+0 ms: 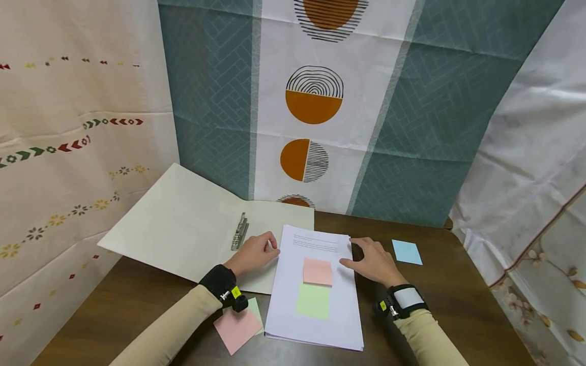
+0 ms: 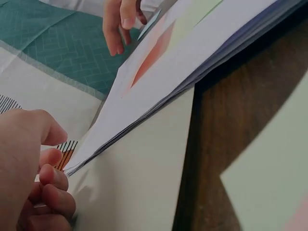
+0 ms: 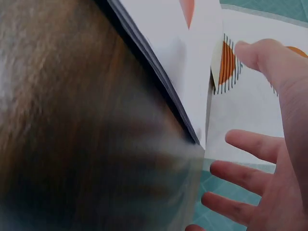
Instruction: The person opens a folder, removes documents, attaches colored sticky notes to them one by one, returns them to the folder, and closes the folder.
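Observation:
A stack of white paper sheets (image 1: 284, 305) lies on the table, its right-hand part and near end reaching past the open folder (image 1: 192, 218). On the top sheet are a pink sticky note (image 1: 318, 272) and, just below it, a green sticky note (image 1: 313, 301). My left hand (image 1: 254, 252) is at the stack's left edge, fingers loosely curled; in the left wrist view the fingertips (image 2: 57, 178) are close to the sheets' corner, and contact is hard to tell. My right hand (image 1: 373, 259) is at the right edge, fingers spread, gripping nothing.
The folder's metal clip (image 1: 239, 232) is left of the stack. A loose pink note (image 1: 238, 328) overlaps a pale green note (image 1: 256, 310) under my left wrist. A blue note (image 1: 406, 252) lies right of my right hand. Patterned cloths (image 1: 210, 101) hang around the table.

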